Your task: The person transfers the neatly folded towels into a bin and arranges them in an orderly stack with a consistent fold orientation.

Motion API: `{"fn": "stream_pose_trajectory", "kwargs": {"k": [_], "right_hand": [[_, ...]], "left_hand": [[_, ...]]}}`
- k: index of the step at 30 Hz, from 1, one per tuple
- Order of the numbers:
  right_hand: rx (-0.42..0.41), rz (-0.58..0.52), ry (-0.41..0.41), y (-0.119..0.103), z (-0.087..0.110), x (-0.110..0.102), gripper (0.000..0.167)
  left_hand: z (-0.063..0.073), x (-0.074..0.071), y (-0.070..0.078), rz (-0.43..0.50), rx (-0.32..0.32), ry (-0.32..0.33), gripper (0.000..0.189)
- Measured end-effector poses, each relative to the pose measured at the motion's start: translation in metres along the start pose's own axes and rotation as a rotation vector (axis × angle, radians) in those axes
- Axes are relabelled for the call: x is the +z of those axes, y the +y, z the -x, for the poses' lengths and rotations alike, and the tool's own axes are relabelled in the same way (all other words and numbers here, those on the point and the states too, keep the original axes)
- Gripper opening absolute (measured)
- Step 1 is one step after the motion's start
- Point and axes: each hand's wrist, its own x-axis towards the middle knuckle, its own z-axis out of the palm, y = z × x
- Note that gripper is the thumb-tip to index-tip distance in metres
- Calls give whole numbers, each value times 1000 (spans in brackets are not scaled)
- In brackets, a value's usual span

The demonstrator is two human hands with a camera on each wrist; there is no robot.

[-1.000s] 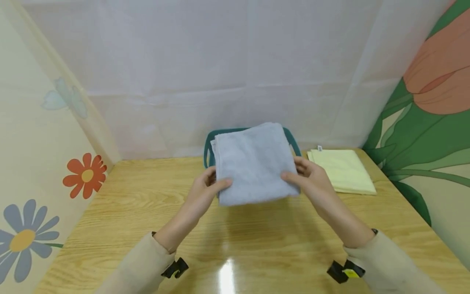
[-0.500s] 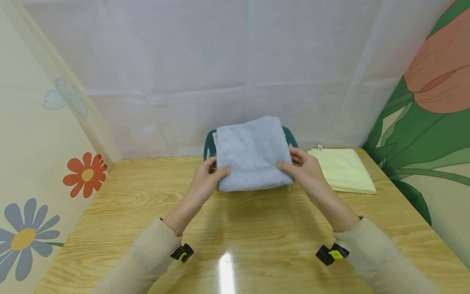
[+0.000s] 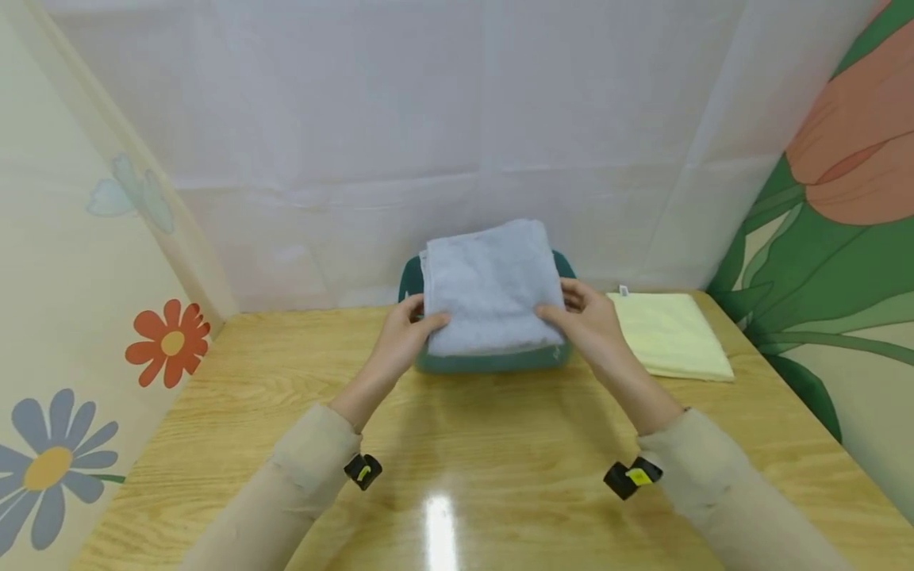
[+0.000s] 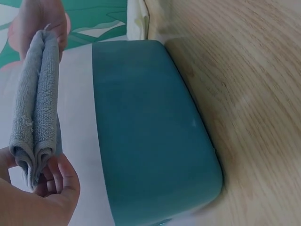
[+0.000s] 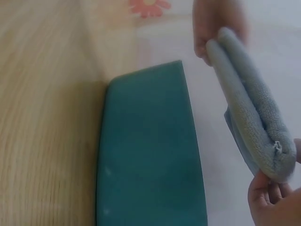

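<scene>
A folded grey-blue towel (image 3: 493, 289) is held up between both hands in the head view. My left hand (image 3: 400, 337) pinches its near left corner, thumb on top and fingers underneath. The near right corner is gripped the same way by my right hand (image 3: 593, 321). Beneath and behind the towel stands a teal basin (image 3: 493, 362), its inside hidden by the cloth. Both wrist views show the towel (image 4: 44, 99) as a thick folded edge, above the rim of the basin (image 5: 150, 146) and apart from it.
A folded pale yellow towel (image 3: 671, 333) with a small tag lies on the wooden table (image 3: 300, 349), right of the basin. A white sheet (image 3: 428, 119) hangs behind the table. Walls with painted flowers stand at left and right.
Both hands have carried the grey-blue towel away from me, up in the head view, further over the basin. The basin's near side now shows below the towel. The yellow towel stays put.
</scene>
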Motion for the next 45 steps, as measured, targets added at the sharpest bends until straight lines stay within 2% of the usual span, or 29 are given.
{"fn": "stream_pose_trajectory", "kwargs": {"k": [10, 18, 24, 31, 45], "right_hand": [[31, -8, 46, 0, -20, 6, 60], [59, 0, 71, -1, -36, 5, 61], [78, 3, 100, -2, -46, 2, 59], [104, 2, 89, -1, -52, -1, 59], [144, 5, 42, 0, -64, -4, 61]], "left_hand": [[-22, 1, -10, 8, 8, 18, 42], [-35, 3, 1, 12, 32, 28, 42], [-42, 7, 7, 22, 7, 16, 40], [-50, 10, 8, 33, -19, 20, 42], [-61, 16, 8, -10, -32, 44, 41]]}}
